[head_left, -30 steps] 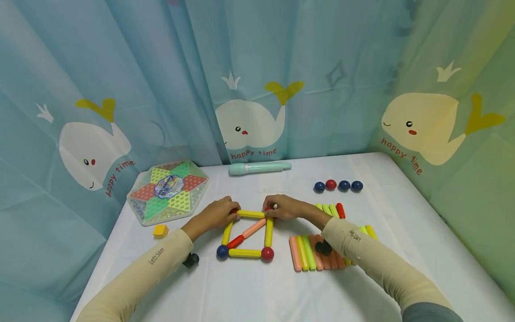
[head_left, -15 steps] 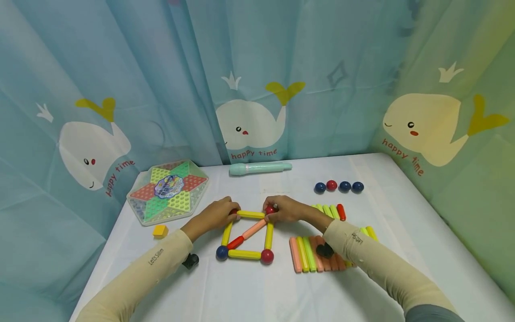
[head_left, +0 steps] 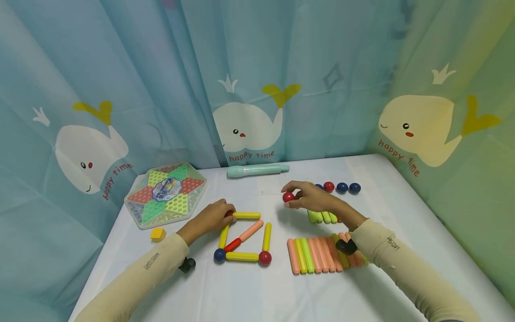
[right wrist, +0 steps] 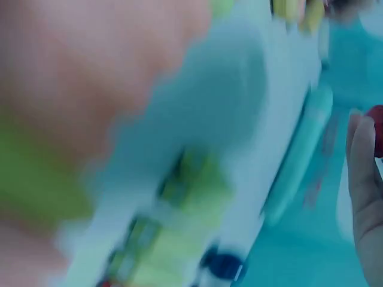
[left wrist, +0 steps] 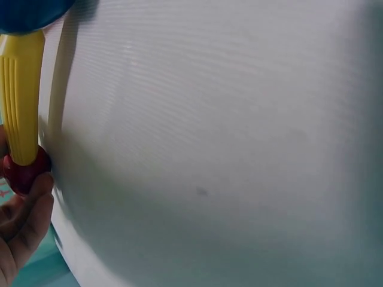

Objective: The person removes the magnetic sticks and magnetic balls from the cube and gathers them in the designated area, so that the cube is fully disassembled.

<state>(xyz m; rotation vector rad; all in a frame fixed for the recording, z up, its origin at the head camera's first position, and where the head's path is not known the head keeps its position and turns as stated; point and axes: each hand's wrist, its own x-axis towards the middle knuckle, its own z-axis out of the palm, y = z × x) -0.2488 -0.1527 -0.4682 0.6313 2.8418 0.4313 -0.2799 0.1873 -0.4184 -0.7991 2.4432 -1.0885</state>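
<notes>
From the head view, the right hand (head_left: 311, 198) is lifted above the white counter (head_left: 249, 290), its fingers pinching a red ball (head_left: 288, 197) near the row of loose balls (head_left: 342, 187), while the left hand (head_left: 209, 218) curls its fingers on the red corner ball (head_left: 229, 214) of the stick square (head_left: 243, 237). The left wrist view shows fingers (left wrist: 24, 227) touching that red corner ball (left wrist: 24, 173) at the end of a yellow stick (left wrist: 21, 95). The right wrist view is badly blurred, showing only a fingertip (right wrist: 365, 191) against the red ball (right wrist: 376, 128).

I see the head view bright, evenly lit and sharp, with soft shadows; my right wrist view is heavily motion-blurred, the left wrist view soft.
</notes>
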